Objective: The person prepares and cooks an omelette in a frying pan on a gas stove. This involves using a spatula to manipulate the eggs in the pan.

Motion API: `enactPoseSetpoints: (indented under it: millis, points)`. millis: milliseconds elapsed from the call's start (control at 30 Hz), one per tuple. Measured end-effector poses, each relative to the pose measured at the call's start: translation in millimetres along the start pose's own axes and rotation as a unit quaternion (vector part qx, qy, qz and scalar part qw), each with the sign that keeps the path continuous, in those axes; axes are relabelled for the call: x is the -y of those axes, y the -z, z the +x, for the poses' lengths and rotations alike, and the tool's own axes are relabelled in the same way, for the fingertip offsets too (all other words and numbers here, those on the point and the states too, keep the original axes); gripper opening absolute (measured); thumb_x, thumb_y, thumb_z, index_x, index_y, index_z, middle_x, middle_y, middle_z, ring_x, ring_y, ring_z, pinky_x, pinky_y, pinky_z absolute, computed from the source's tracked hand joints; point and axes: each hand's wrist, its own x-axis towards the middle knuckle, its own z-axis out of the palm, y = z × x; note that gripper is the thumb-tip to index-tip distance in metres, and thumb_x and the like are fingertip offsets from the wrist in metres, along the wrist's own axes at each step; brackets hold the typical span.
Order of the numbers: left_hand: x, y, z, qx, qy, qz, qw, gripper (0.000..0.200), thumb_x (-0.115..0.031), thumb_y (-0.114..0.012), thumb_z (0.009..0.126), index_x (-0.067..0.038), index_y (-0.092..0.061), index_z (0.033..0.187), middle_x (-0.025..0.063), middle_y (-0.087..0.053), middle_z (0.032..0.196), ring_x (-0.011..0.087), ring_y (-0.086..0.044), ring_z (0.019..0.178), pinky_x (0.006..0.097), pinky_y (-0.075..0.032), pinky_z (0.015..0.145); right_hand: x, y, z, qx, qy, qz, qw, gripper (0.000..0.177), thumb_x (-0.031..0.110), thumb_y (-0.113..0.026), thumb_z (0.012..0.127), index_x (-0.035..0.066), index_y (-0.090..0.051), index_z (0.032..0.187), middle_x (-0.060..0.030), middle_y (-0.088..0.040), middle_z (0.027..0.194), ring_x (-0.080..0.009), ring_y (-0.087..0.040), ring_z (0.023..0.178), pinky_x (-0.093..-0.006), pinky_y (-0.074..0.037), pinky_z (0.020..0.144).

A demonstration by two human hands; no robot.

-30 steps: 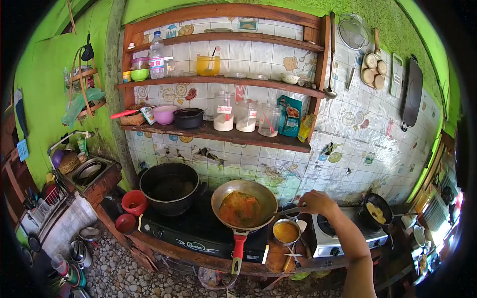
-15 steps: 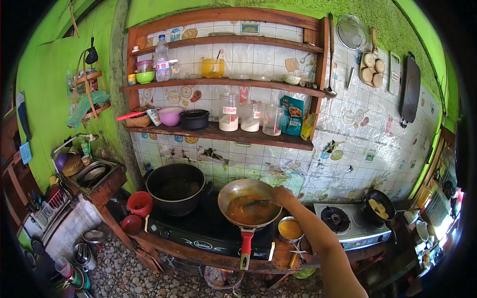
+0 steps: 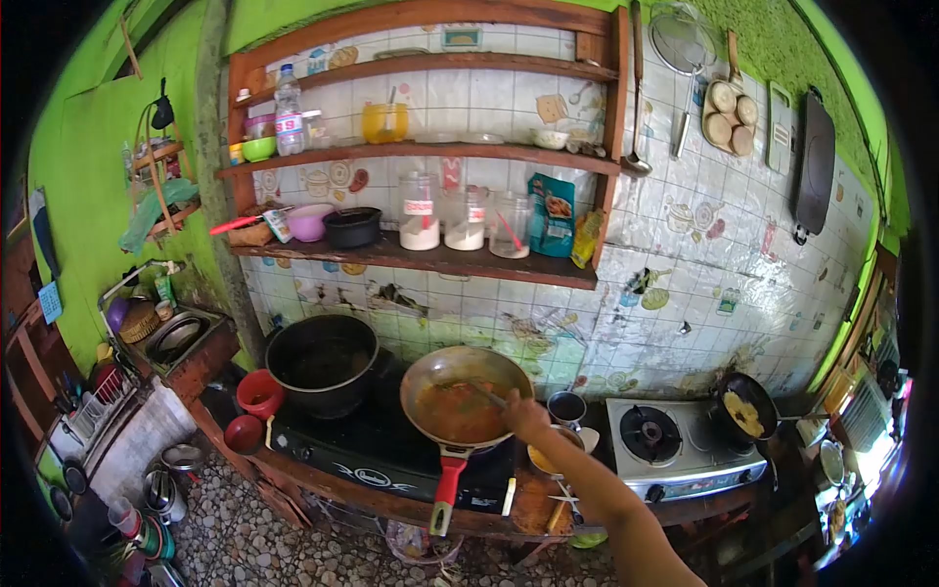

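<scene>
My right hand [image 3: 528,419] reaches in from the lower right, fingers closed round the handle of a stirring utensil [image 3: 490,395]. The utensil's head dips into orange-red sauce [image 3: 455,411] and its exact kind cannot be made out. This sauce lies in a wide frying pan [image 3: 416,368] with a red handle, which sits on a black gas stove [image 3: 391,455]. Under my wrist, a bowl of yellow-orange mixture [image 3: 541,457] is partly covered. My left hand is out of view.
A large black pot [image 3: 323,396] stands left of the pan, beside red containers [image 3: 259,391]. To the right are a silver stove [image 3: 626,470], a dark pan [image 3: 729,382] with yellow food and a small dark cup [image 3: 566,406]. A wooden shelf [image 3: 430,256] holds jars behind.
The view has shifted, so most things appear further left. My right hand has moved to the pan's near right edge, turning the utensil, and the small dark cup now shows behind my wrist.
</scene>
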Motion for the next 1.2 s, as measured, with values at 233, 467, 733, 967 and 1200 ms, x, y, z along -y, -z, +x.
enactPoseSetpoints:
  millis: [233, 467, 733, 967, 1200]
  points:
    - [28, -55, -6, -0.121, 0.066, 0.081, 0.987, 0.042, -0.03, -0.052, 0.086, -0.013, -0.03, 0.117, 0.0077, -0.03, 0.116, 0.0255, -0.037, 0.101, 0.0415, -0.034, 0.084, -69, -12, -60, 0.115, 0.006, 0.305, 0.945, 0.025, 0.023, -0.055, 0.08, 0.004, -0.048, 0.095, -0.0146, -0.062, 0.076, -0.0334, -0.061, 0.07, -0.0416, -0.049, 0.064]
    - [-7, -129, 30, -0.256, 0.109, 0.209, 0.938, 0.029, -0.036, -0.048, 0.087, -0.009, -0.04, 0.095, 0.0047, -0.037, 0.089, 0.0186, -0.038, 0.079, 0.0355, -0.033, 0.068, -236, -52, -138, 0.383, 0.013, 0.002, 0.924, 0.023, 0.017, -0.052, 0.076, 0.005, -0.057, 0.096, -0.0098, -0.061, 0.067, -0.0237, -0.062, 0.066, -0.0355, -0.051, 0.063]
    - [-86, -225, 63, -0.421, 0.122, 0.325, 0.838, 0.04, -0.042, -0.043, 0.088, -0.006, -0.05, 0.072, 0.0016, -0.044, 0.063, 0.0118, -0.04, 0.057, 0.0295, -0.033, 0.053, -236, -107, -209, 0.219, -0.12, 0.031, 0.968, 0.049, 0.022, -0.061, 0.074, 0.019, -0.043, 0.12, -0.0156, -0.04, 0.119, -0.0368, -0.041, 0.11, -0.0459, -0.042, 0.085]
    - [-132, -299, 84, -0.401, -0.112, 0.124, 0.901, 0.03, -0.033, -0.047, 0.089, -0.005, -0.055, 0.081, 0.0029, -0.057, 0.065, 0.011, -0.052, 0.053, 0.0282, -0.04, 0.048, -262, -151, -208, 0.176, -0.123, 0.023, 0.977, 0.055, 0.028, -0.063, 0.072, 0.013, -0.042, 0.121, -0.0159, -0.039, 0.121, -0.0354, -0.04, 0.111, -0.0438, -0.042, 0.084]
    - [-125, -314, 76, -0.347, -0.035, 0.139, 0.927, 0.028, -0.032, -0.058, 0.082, -0.003, -0.057, 0.081, 0.0029, -0.06, 0.067, 0.0088, -0.053, 0.053, 0.023, -0.041, 0.046, -266, -152, -206, 0.121, -0.119, 0.058, 0.984, 0.072, 0.023, -0.069, 0.068, 0.01, -0.032, 0.127, -0.0176, -0.034, 0.126, -0.0375, -0.04, 0.11, -0.0447, -0.044, 0.082]
